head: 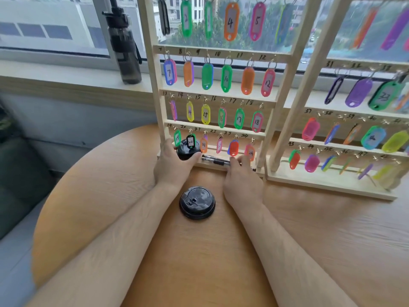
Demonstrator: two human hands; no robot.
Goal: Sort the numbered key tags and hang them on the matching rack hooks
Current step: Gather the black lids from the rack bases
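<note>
Tag 20 (190,141) - black frame, long axis vertical - sits at hook 20 in the bottom row of the left rack (152,85), centre of frame. I can't tell whether its ring is seated on the hook. It lies directly above and just ahead of the left hand (170,165), overlapping the black round container (184,155) that hand carries. The left hand is clearly the nearer one.

Left hand: fingers wrapped around the container, thumb on its near side. It's occupied, so nothing is free to work the tag.

Right hand (241,178), right of centre: fingers curled down over the pen (215,161) lying along the rack's base rail, its axis running left to right. It looks like a pinch on the right end. Tags 23 and 24 hang just above those fingers.

Judgement: every hook on this rack looks filled, so the sort is nearly done here.

Further out, a black lid (197,202) lies on the tabletop (199,251) between the forearms, with a second rack at the right edge.
</note>
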